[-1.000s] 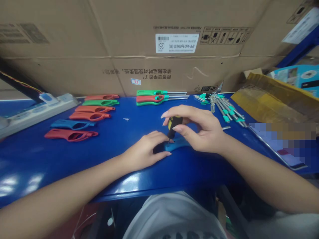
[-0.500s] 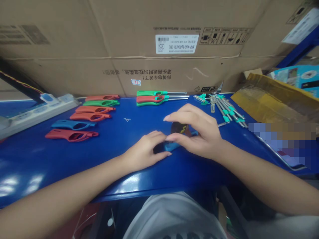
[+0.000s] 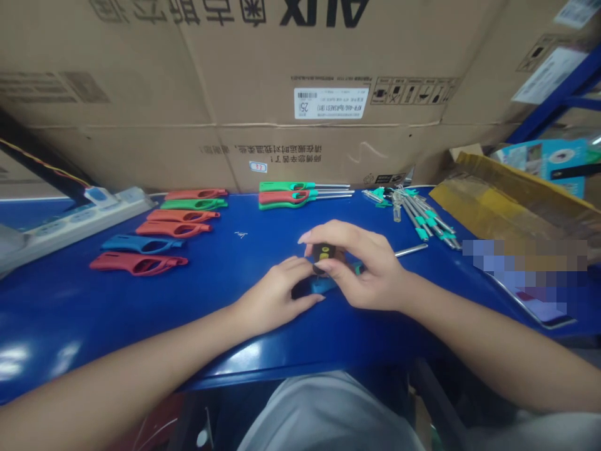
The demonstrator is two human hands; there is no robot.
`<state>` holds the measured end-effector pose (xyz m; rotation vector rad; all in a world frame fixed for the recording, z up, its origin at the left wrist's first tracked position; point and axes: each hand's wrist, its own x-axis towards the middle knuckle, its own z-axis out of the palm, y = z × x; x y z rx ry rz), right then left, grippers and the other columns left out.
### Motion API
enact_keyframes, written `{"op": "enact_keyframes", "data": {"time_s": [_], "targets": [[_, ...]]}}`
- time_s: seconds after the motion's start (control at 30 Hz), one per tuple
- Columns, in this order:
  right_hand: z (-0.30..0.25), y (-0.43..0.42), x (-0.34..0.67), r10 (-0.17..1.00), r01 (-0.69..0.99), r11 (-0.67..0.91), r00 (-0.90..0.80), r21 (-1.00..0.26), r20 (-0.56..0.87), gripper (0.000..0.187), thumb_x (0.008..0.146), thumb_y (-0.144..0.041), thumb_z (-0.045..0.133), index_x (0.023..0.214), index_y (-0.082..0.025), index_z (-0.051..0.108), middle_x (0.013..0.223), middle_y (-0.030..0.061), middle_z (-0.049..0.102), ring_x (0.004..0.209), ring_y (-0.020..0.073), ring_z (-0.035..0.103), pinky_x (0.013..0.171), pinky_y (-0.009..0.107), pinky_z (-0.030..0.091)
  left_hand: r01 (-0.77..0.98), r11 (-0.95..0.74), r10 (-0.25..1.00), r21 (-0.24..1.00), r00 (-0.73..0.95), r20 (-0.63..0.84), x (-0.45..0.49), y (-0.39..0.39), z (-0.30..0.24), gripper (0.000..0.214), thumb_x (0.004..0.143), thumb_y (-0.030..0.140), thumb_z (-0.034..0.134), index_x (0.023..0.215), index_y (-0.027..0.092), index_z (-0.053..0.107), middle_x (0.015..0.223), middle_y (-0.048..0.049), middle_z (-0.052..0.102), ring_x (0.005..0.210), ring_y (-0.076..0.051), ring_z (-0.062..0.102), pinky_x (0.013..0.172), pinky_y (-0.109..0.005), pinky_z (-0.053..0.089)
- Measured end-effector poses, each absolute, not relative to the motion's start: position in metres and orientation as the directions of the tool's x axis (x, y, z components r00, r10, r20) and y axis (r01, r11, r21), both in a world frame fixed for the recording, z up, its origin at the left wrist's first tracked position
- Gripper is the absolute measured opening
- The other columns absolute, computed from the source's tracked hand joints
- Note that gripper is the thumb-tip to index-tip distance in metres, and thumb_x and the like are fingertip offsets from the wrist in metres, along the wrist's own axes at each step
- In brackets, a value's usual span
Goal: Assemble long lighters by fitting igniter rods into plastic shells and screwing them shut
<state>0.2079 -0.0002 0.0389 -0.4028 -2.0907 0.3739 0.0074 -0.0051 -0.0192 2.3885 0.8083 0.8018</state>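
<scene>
My left hand [image 3: 275,294] lies curled on the blue table [image 3: 141,313], its fingers pressing down the near end of a blue plastic lighter handle [image 3: 323,284]. Only a small part of that handle shows between my hands. My right hand [image 3: 359,266] is closed around a short screwdriver with a black and yellow grip [image 3: 323,253], held upright over the handle. The screwdriver's tip is hidden by my fingers. A metal tube [image 3: 410,250] pokes out to the right from behind my right hand.
Several red, green and blue lighter handles [image 3: 154,241] lie in a row at the left. Assembled lighters [image 3: 300,194] lie at the back, metal tubes with teal ends [image 3: 420,213] at the right. Cardboard boxes [image 3: 282,94] wall the back; a power strip [image 3: 70,216] lies at the left.
My right hand tipped down over the screwdriver, then gripped it upright again closer to my left hand. The camera tilted up slightly; my left hand stayed on the blue handle.
</scene>
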Motion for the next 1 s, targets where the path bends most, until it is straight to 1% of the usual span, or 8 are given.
{"op": "enact_keyframes", "data": {"time_s": [0.27, 0.37, 0.47, 0.57, 0.7, 0.83, 0.9, 1.0], "targets": [[0.058, 0.018, 0.226, 0.614, 0.123, 0.784, -0.299, -0.609, 0.730, 0.032, 0.103, -0.027, 0.050, 0.135, -0.025, 0.051, 0.105, 0.0047, 0.065, 0.052, 0.0062, 0.055, 0.047, 0.020, 0.051, 0.493, -0.599, 0.730, 0.631, 0.660, 0.177, -0.016, 0.005, 0.007, 0.049, 0.082, 0.017, 0.074, 0.130, 0.020, 0.061, 0.118, -0.0079, 0.073, 0.104, -0.023, 0.071, 0.094, -0.039, 0.058], [0.065, 0.038, 0.249, 0.598, 0.356, 0.794, -0.315, -0.493, 0.737, 0.039, 0.101, -0.026, 0.053, 0.139, -0.027, 0.049, 0.115, 0.0070, 0.064, 0.067, 0.0119, 0.063, 0.061, 0.026, 0.057, 0.582, -0.631, 0.735, 0.512, 0.661, 0.155, -0.023, 0.010, 0.013, 0.047, 0.084, 0.016, 0.070, 0.131, 0.021, 0.062, 0.127, -0.0100, 0.068, 0.117, -0.027, 0.065, 0.103, -0.046, 0.053], [0.061, 0.053, 0.271, 0.594, 0.607, 0.748, -0.430, -0.269, 0.680, 0.046, 0.096, -0.021, 0.054, 0.142, -0.023, 0.049, 0.120, 0.0111, 0.066, 0.102, 0.0241, 0.067, 0.092, 0.043, 0.056, 0.603, -0.664, 0.723, 0.442, 0.668, 0.177, -0.020, 0.012, 0.012, 0.043, 0.090, 0.030, 0.070, 0.132, 0.022, 0.062, 0.128, -0.0109, 0.067, 0.120, -0.028, 0.062, 0.105, -0.047, 0.052], [0.049, 0.062, 0.290, 0.641, 0.693, 0.684, -0.422, -0.227, 0.642, 0.032, 0.093, -0.018, 0.052, 0.124, -0.019, 0.060, 0.113, 0.0123, 0.068, 0.102, 0.0251, 0.066, 0.090, 0.042, 0.055, 0.603, -0.702, 0.700, 0.379, 0.682, 0.211, -0.014, 0.014, 0.007, 0.034, 0.096, 0.031, 0.063, 0.128, 0.021, 0.065, 0.120, -0.0108, 0.068, 0.115, -0.027, 0.064, 0.101, -0.043, 0.054], [0.037, 0.074, 0.310, 0.746, 0.762, 0.548, -0.260, -0.344, 0.613, 0.016, 0.084, -0.017, 0.056, 0.098, -0.019, 0.064, 0.097, 0.0095, 0.068, 0.081, 0.0221, 0.065, 0.076, 0.037, 0.055, 0.630, -0.729, 0.681, 0.267, 0.707, 0.192, -0.013, 0.026, 0.010, 0.028, 0.097, 0.025, 0.061, 0.124, 0.018, 0.067, 0.113, -0.0110, 0.069, 0.107, -0.026, 0.067, 0.096, -0.039, 0.055], [0.029, 0.092, 0.324, 0.890, 0.638, 0.327, 0.041, -0.697, 0.455, 0.017, 0.077, -0.019, 0.053, 0.092, -0.021, 0.061, 0.079, 0.0026, 0.064, 0.062, 0.0176, 0.062, 0.060, 0.032, 0.053, 0.715, -0.675, 0.737, 0.180, 0.662, 0.134, -0.018, 0.050, 0.017, 0.027, 0.095, 0.025, 0.062, 0.120, 0.019, 0.069, 0.115, -0.0098, 0.071, 0.105, -0.026, 0.068, 0.093, -0.039, 0.056], [0.025, 0.099, 0.327, 0.927, 0.519, 0.261, 0.101, -0.814, 0.362, 0.018, 0.075, -0.021, 0.051, 0.091, -0.022, 0.060, 0.079, 0.0014, 0.063, 0.066, 0.0174, 0.065, 0.059, 0.030, 0.054, 0.744, -0.647, 0.762, 0.164, 0.638, 0.112, -0.021, 0.063, 0.019, 0.028, 0.095, 0.027, 0.062, 0.120, 0.019, 0.069, 0.118, -0.0090, 0.071, 0.107, -0.026, 0.069, 0.096, -0.039, 0.056], [0.019, 0.103, 0.328, 0.930, 0.485, 0.293, 0.055, -0.824, 0.364, 0.018, 0.076, -0.022, 0.050, 0.091, -0.022, 0.061, 0.095, 0.0040, 0.064, 0.076, 0.0176, 0.068, 0.065, 0.031, 0.058, 0.764, -0.627, 0.779, 0.148, 0.617, 0.115, -0.026, 0.081, 0.018, 0.029, 0.093, 0.027, 0.062, 0.120, 0.018, 0.069, 0.119, -0.0093, 0.072, 0.108, -0.027, 0.069, 0.097, -0.039, 0.055]]}}
